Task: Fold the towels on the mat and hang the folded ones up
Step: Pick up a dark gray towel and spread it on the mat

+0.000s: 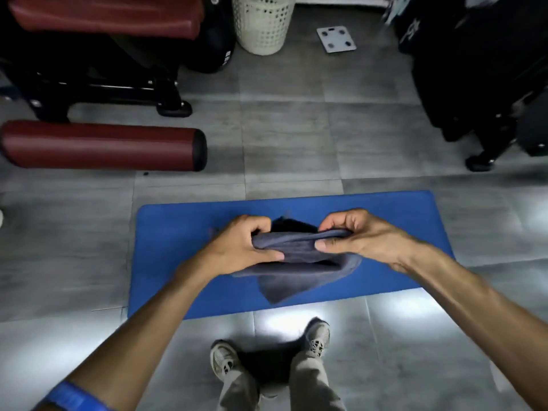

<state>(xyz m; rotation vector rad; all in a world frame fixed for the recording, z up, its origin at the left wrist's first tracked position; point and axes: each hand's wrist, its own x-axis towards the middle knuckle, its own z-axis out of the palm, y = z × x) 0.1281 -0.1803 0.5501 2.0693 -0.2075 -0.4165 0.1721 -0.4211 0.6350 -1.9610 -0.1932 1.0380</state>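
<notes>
Grey towel [299, 262] held above blue mat [178, 232], long axis left-right; left hand [240, 247], right hand [355, 232] pinch its ends.

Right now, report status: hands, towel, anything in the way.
Left hand and right hand both grip the grey towel, bunched, held above the blue mat. Something dark behind it. Nothing blocking.

Hands: two, left hand [237, 247] and right hand [358, 235]
Grey towel [296, 262]: one, frame centre
Blue mat [184, 232]: one
Shoes: two, left shoe [222, 358] and right shoe [318, 336]
Laundry basket [262, 23]: one, top centre
Bathroom scale [336, 39]: one
Red pads: two, upper pad [106, 16] and lower pad [100, 145]
</notes>
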